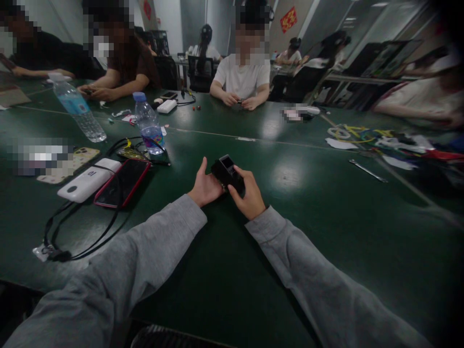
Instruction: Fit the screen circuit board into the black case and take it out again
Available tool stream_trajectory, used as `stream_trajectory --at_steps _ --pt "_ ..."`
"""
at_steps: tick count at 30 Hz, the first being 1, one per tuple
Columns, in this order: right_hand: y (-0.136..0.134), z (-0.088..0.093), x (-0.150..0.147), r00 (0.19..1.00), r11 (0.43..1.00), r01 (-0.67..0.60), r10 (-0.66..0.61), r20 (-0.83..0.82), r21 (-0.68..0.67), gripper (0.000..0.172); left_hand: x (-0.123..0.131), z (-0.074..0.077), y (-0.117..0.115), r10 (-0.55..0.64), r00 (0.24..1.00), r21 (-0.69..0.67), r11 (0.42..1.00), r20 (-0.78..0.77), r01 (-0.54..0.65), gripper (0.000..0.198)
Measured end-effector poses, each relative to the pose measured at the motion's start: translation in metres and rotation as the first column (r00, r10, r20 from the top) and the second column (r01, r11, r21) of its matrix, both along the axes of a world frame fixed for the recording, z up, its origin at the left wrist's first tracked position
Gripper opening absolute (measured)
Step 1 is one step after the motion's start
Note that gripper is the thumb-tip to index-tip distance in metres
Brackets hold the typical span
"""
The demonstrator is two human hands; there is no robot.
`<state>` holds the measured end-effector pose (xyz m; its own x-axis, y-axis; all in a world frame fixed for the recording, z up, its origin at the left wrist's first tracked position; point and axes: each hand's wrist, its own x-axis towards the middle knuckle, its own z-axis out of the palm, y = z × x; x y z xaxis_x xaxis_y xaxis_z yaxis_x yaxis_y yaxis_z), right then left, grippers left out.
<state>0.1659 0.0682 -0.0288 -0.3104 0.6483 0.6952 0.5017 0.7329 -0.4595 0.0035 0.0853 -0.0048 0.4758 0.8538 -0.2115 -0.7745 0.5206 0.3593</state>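
Observation:
A small black handheld device with a little screen is tilted above the table in front of me. My right hand grips it from the right, thumb on its lower edge and index finger along its face. My left hand is at the device's left side, palm turned up and thumb stretched away from it. The left fingers run behind the device and are mostly hidden, so I cannot tell how much they bear it.
On the green table, to the left, lie a red-edged phone, a white power bank, a patterned phone and black cords. Two water bottles stand behind them. A wrench and tangled cables lie right. Several people sit around.

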Motion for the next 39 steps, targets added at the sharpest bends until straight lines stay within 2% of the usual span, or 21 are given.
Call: stream_trajectory --at_steps 6,9,11,14,17,25,31,33,35,39 --pt "0.001 -0.003 -0.001 0.996 0.993 -0.057 0.063 0.059 -0.105 0.06 0.001 -0.001 0.001 0.001 1.0 0.017 1.0 -0.015 -0.001 0.075" --pt "0.0 0.0 0.0 0.997 0.985 -0.073 0.069 -0.033 -0.157 0.053 0.001 -0.004 0.002 -0.001 0.999 0.03 1.0 -0.048 0.002 0.073" --pt "0.001 0.0 0.001 0.99 0.973 -0.059 0.027 -0.141 -0.225 0.048 0.0 -0.006 0.003 0.001 0.999 0.045 0.999 -0.053 0.002 0.069" --pt "0.006 -0.003 0.003 0.963 0.927 -0.051 -0.053 -0.265 -0.37 0.046 0.001 -0.006 0.002 -0.016 0.999 0.067 0.998 -0.049 0.019 0.06" --pt "0.012 -0.007 0.005 0.939 0.862 -0.147 -0.033 -0.342 -0.486 0.047 0.002 -0.003 0.001 -0.014 0.998 0.075 0.997 -0.059 0.018 0.058" --pt "0.016 -0.007 0.008 0.882 0.76 -0.318 0.018 -0.471 -0.567 0.054 0.004 0.0 -0.001 -0.034 0.995 0.088 0.995 -0.096 0.042 0.061" --pt "0.018 0.001 0.014 0.83 0.596 -0.463 0.032 -0.556 -0.656 0.055 0.006 0.003 -0.003 -0.04 0.99 0.087 0.995 -0.135 0.053 0.061" --pt "0.019 0.002 0.015 0.816 0.561 -0.491 0.029 -0.577 -0.666 0.056 0.007 0.005 -0.004 -0.049 0.988 0.082 0.995 -0.146 0.061 0.06" --pt "0.02 0.003 0.016 0.812 0.551 -0.499 0.028 -0.583 -0.669 0.055 0.007 0.007 -0.005 -0.061 0.986 0.075 0.994 -0.152 0.074 0.061" --pt "0.02 0.003 0.016 0.811 0.585 -0.492 0.038 -0.584 -0.645 0.055 0.007 0.008 -0.006 -0.082 0.985 0.074 0.993 -0.152 0.094 0.064"
